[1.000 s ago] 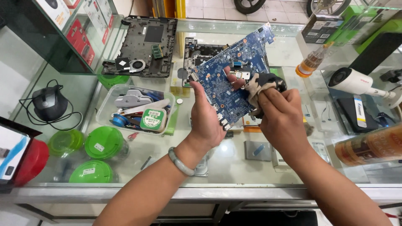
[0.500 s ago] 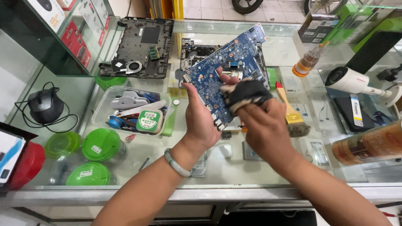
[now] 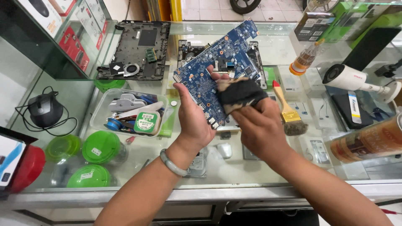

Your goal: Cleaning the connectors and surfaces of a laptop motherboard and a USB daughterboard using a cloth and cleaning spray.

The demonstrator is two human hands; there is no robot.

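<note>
1. The blue rectangular circuit board [image 3: 217, 71] is being held tilted in the air above the glass counter top [image 3: 268, 46]; it is probably at risk of slipping and striking the glass, since only one edge is being gripped.
2. The dark, grimy cloth pad [image 3: 240, 94] is pressing on the board's small soldered parts, and hard rubbing could be snagging or bending them.
3. The left hand [image 3: 194, 121] is clamping the board's lower edge, thumb on the face and fingers curled behind.
4. The right hand [image 3: 261, 129] is closing around the cloth pad, holding it against the board.
5. A yellow-handled paintbrush [image 3: 287, 111] is lying just beside the right hand.
</note>
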